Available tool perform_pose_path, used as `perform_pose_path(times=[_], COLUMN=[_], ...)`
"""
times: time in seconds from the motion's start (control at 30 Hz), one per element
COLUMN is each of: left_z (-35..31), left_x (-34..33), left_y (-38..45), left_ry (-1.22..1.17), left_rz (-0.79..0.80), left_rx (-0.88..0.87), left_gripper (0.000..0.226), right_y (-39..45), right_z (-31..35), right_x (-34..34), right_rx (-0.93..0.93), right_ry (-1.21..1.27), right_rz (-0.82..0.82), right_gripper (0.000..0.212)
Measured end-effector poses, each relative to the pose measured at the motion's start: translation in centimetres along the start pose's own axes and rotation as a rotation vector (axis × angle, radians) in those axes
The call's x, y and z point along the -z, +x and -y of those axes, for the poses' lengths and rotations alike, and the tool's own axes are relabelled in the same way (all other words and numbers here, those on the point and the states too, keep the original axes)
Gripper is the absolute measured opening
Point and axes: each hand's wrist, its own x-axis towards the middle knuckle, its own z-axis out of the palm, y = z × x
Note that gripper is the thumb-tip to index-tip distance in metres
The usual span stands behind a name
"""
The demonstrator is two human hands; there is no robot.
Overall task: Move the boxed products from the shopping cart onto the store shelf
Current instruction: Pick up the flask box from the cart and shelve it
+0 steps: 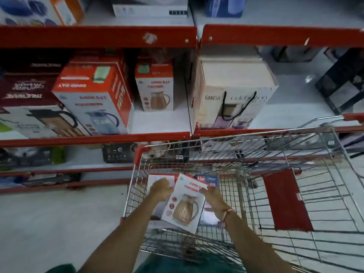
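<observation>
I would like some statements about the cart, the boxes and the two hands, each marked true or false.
1. Both hands are on one white Good Day box inside the shopping cart. True: the left hand is at its left edge, the right hand at its right edge.
2. That box shows a blue jug. False: it shows a gold jug.
3. A matching gold-jug box already stands on the middle shelf. True.
4. The cart holds no other box. False: at least a blue box lies beyond the held one.
5. The right wrist is bare. False: it wears a red thread.
</observation>
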Motion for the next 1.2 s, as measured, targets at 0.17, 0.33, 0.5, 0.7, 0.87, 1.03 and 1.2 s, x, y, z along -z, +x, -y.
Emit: perform_pose_path(times=[0.17,0.33,0.5,0.7,0.87,1.03,1.2], left_z=[2.1,2.5,1.4,-1.2,-2.5,-2.4,-1.9], left_x=[-4.3,-5.4,-1.7,4.7,7.5,8.9,9.6], left_y=[1.4,1.8,-0.6,-7.1,-11.2,-11.3,-9.0], left_ry=[-0.135,-0.117,-0.059,-0.245,-0.359,-0.411,-0.299], left_rz=[0.041,0.123,0.0,-0.175,-0.28,-0.329,-0.514], left_rx=[0.1,0.122,-0.059,-0.206,-0.278,-0.267,-0.25], left_gripper=[0.029,0.042,0.048,0.054,0.055,0.047,0.038], right_y=[2.2,2.3,1.1,-4.6,-8.2,-9.6,-8.6], right_z=[-3.4,-3.2,-0.7,4.6,7.1,8.5,10.0], right_x=[-0.5,-1.3,0.5,3.2,3.8,2.6,-0.5], right_rx=[-0.237,-0.203,-0.037,0.242,0.445,0.578,0.637], right_ry=[0.069,0.179,0.076,-0.053,-0.059,-0.156,-0.343], right_rz=[0.08,0.152,0.178,0.231,0.207,0.135,-0.159], right_gripper=[0.036,0.046,0.071,0.08,0.082,0.083,0.042])
